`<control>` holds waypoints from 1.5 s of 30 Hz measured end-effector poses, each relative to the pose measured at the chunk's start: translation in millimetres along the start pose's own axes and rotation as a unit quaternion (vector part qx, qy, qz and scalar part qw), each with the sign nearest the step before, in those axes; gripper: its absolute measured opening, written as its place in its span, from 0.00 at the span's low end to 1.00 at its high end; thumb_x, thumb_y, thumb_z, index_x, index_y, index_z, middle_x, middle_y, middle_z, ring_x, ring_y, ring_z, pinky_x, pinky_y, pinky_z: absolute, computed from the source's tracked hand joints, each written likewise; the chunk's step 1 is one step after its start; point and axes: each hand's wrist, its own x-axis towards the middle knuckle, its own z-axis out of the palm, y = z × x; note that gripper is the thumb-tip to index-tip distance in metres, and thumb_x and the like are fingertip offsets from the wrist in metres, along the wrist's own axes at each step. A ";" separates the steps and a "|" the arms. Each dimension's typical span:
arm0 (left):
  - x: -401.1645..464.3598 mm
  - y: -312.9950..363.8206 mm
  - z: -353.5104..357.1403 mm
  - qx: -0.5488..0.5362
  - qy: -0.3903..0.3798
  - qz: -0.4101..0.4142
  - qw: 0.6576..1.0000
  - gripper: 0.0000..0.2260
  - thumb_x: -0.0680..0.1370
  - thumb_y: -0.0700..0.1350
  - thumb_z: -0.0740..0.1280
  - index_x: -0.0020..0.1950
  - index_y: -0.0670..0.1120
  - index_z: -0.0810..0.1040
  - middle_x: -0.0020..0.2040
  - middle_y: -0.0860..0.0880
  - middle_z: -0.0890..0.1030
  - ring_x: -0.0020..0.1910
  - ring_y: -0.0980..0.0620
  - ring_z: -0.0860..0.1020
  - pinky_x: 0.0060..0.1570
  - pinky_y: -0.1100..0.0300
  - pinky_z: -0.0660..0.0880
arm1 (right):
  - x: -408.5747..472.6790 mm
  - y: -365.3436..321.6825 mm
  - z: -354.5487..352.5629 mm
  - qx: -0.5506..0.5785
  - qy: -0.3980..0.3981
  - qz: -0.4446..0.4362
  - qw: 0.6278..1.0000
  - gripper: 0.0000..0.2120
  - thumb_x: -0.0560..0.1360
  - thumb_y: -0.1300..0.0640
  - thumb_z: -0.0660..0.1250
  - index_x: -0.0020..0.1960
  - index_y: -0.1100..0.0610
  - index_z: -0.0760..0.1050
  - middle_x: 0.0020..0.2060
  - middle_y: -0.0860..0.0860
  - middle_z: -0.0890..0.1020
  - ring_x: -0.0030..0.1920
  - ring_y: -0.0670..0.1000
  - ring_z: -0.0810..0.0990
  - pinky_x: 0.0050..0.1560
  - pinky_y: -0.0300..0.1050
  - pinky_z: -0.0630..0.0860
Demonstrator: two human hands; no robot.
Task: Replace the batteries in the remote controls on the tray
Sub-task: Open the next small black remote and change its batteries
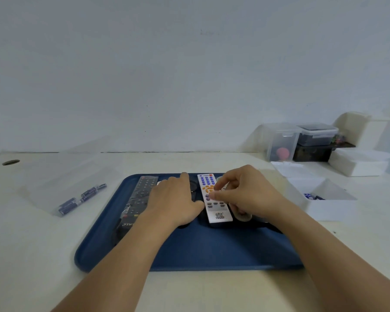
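A blue tray [212,248] lies on the table in front of me with several remote controls side by side at its far end. A long black remote [140,197] is at the left. A white remote [213,199] with blue and orange buttons lies in the middle. My left hand [173,199] lies palm down over a dark remote [193,190] between those two, its thumb against the remote's edge. My right hand [245,194] curls over a light grey remote [241,216] right of the white one, with its thumb tip touching the white remote.
A clear pack of dark batteries [81,199] lies on the table left of the tray. An open white box [324,199] holding batteries stands at the right. Clear and white containers [302,143] are stacked at the back right by the wall. A round hole [10,162] is at the far left.
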 end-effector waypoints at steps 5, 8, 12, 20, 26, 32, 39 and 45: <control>4.7 2.2 -19.7 -0.307 0.046 -0.052 0.949 0.12 0.83 0.48 0.58 0.63 0.45 0.73 0.46 0.48 0.83 0.40 0.50 0.79 0.37 0.56 0.73 | 4.7 -1.6 -14.1 0.173 0.080 -0.006 0.982 0.08 0.76 0.56 0.72 0.43 0.60 0.82 0.29 0.53 0.80 0.25 0.48 0.74 0.23 0.36 0.68; 2.7 9.5 -37.5 -0.717 -0.071 -0.104 0.686 0.14 0.86 0.42 0.55 0.64 0.38 0.75 0.41 0.44 0.84 0.36 0.50 0.80 0.35 0.56 0.79 | 5.0 -4.5 -9.0 0.243 0.068 0.004 0.968 0.11 0.79 0.52 0.69 0.47 0.60 0.82 0.34 0.53 0.80 0.30 0.49 0.76 0.27 0.39 0.72; -1.6 19.9 -35.7 -0.845 -0.122 -0.045 0.519 0.11 0.87 0.45 0.56 0.63 0.43 0.75 0.46 0.45 0.81 0.41 0.49 0.80 0.43 0.54 0.82 | -1.2 -11.8 2.4 0.296 -0.033 0.008 0.954 0.16 0.79 0.47 0.67 0.50 0.61 0.80 0.38 0.54 0.81 0.35 0.53 0.80 0.32 0.44 0.77; 2.5 21.8 -27.8 -0.835 -0.004 0.016 0.550 0.15 0.83 0.32 0.61 0.66 0.48 0.72 0.53 0.44 0.84 0.56 0.50 0.84 0.52 0.55 0.82 | -2.5 -12.9 12.5 0.326 -0.035 -0.033 0.944 0.10 0.77 0.60 0.71 0.57 0.63 0.78 0.35 0.60 0.81 0.30 0.55 0.80 0.32 0.45 0.80; 9.5 6.1 -39.4 -0.798 0.028 -0.079 0.597 0.03 0.78 0.38 0.70 0.51 0.42 0.81 0.47 0.43 0.87 0.46 0.48 0.86 0.41 0.56 0.83 | 7.3 -2.7 -14.8 0.397 0.037 -0.003 0.917 0.08 0.74 0.55 0.74 0.41 0.58 0.78 0.31 0.52 0.75 0.30 0.48 0.71 0.30 0.37 0.70; -5.8 16.7 -27.3 -0.677 -0.197 0.038 0.708 0.11 0.83 0.40 0.64 0.63 0.41 0.80 0.54 0.40 0.86 0.49 0.43 0.84 0.45 0.54 0.83 | 11.5 1.9 -12.2 0.427 0.044 -0.014 0.903 0.13 0.74 0.53 0.72 0.46 0.62 0.75 0.31 0.54 0.72 0.30 0.48 0.70 0.30 0.38 0.74; -6.7 22.1 -18.7 -0.559 -0.170 0.068 0.809 0.07 0.86 0.44 0.59 0.56 0.46 0.76 0.40 0.48 0.79 0.31 0.53 0.72 0.29 0.60 0.70 | 14.9 6.6 -6.5 0.295 0.124 -0.036 0.947 0.09 0.77 0.51 0.72 0.55 0.53 0.79 0.46 0.54 0.83 0.40 0.50 0.82 0.33 0.41 0.76; -4.7 25.0 -14.6 -0.513 -0.136 0.073 0.845 0.06 0.85 0.47 0.60 0.57 0.48 0.76 0.38 0.50 0.80 0.30 0.53 0.72 0.27 0.60 0.70 | 13.2 6.6 -7.9 0.219 0.187 -0.074 0.955 0.07 0.75 0.55 0.74 0.52 0.49 0.82 0.42 0.47 0.85 0.38 0.45 0.83 0.37 0.38 0.78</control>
